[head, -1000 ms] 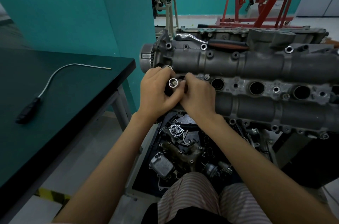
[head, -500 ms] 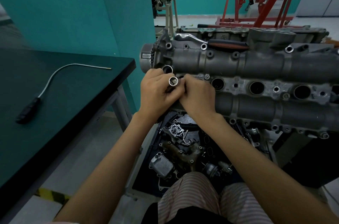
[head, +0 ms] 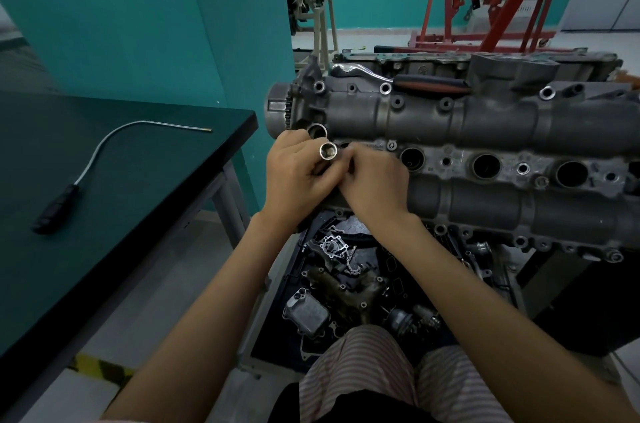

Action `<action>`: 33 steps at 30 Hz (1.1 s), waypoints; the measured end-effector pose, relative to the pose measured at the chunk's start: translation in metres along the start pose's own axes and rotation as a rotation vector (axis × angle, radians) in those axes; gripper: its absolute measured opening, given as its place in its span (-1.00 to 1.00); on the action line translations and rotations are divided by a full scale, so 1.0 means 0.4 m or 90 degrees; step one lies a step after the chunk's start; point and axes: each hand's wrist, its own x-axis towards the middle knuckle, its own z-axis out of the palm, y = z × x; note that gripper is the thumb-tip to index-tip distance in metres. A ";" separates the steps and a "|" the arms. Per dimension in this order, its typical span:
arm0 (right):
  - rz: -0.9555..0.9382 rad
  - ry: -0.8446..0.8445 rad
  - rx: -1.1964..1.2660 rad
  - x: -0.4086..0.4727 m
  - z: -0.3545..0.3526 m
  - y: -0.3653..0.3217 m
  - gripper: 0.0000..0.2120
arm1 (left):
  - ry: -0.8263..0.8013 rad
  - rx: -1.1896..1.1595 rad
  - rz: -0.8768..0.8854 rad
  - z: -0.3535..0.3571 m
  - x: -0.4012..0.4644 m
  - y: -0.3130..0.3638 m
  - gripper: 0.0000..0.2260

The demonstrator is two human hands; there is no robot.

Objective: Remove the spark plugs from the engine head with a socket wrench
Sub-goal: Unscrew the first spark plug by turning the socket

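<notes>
1. Head view, hands: my left hand (head: 298,176) curls round a chrome spark plug socket (head: 328,151) and holds it with its open mouth tipped up toward me. My right hand (head: 375,180) closes in from the other side, fingers bent and pinching at the socket's lower end. What they grip there is hidden, so I cannot tell whether a plug sits inside.

2. Head view, engine: both hands hover at the left end of the engine head (head: 485,124), right over the first plug well, which they cover. Three more plug wells (head: 412,158) stand open in a row to the right, dark inside; I cannot see whether plugs remain in them.

3. Head view, wrench: the ratchet wrench (head: 398,80) lies along the top of the head, beyond my hands, chrome head to the left, black-and-red grip to the right, untouched by either hand.

4. Head view, bench: a flexible pickup tool (head: 100,159) with a black handle lies on the dark green bench (head: 145,214) to my left, well apart from the engine.

5. Handling, as I judge it: the socket is stiff steel, small, light and smooth, so probably slippery if oily. I would hold it round its barrel. A plug's ceramic is brittle, so I would draw it out by the tip, straight, without dropping it into the parts tray (head: 346,284) below.
</notes>
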 end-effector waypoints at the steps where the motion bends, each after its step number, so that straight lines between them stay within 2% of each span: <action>1: 0.001 0.007 0.004 -0.001 -0.001 -0.001 -0.80 | -0.007 0.000 0.000 -0.002 0.001 0.002 -0.65; 6: -0.010 0.000 0.042 -0.001 -0.007 -0.008 -0.76 | -0.038 -0.013 -0.034 -0.006 0.003 0.009 -0.75; 13: -0.005 0.002 0.028 -0.004 -0.009 -0.004 -0.79 | 0.007 -0.020 -0.011 0.000 -0.001 0.003 -0.62; 21: -0.012 -0.012 0.023 -0.004 -0.001 -0.001 -0.75 | -0.049 -0.001 -0.010 -0.012 0.005 0.012 -0.77; 26: -0.023 0.015 0.026 -0.005 -0.002 -0.003 -0.76 | -0.060 0.047 0.009 -0.010 0.007 0.011 -0.74; 33: -0.022 0.023 0.021 -0.004 -0.002 -0.003 -0.78 | -0.017 0.062 0.018 0.000 0.004 0.004 -0.69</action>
